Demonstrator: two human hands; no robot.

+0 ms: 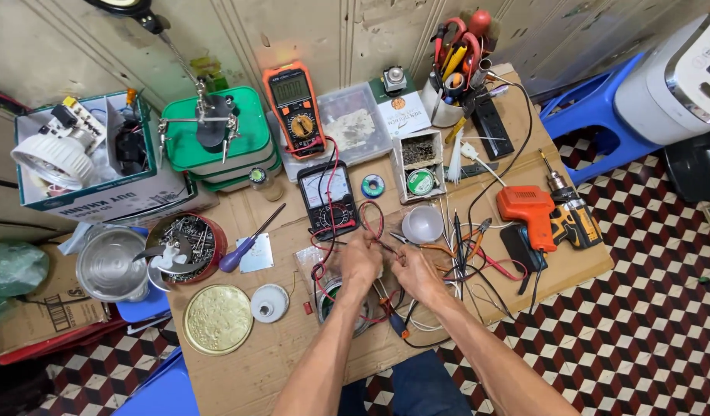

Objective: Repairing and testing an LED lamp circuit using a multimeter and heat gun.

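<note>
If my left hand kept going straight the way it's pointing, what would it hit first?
Most likely the black meter with the needle dial, just beyond the left hand across the red wires. Depth is hard to judge, so the hand might pass above those wires.

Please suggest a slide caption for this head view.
Left hand and right hand pinch thin red wires before a black analogue multimeter on a cluttered cardboard-covered table.

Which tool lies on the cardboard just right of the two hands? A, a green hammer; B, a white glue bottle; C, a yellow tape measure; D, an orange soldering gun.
D: the orange pistol-shaped soldering gun lies on the brown cardboard sheet, right of both hands.
</note>
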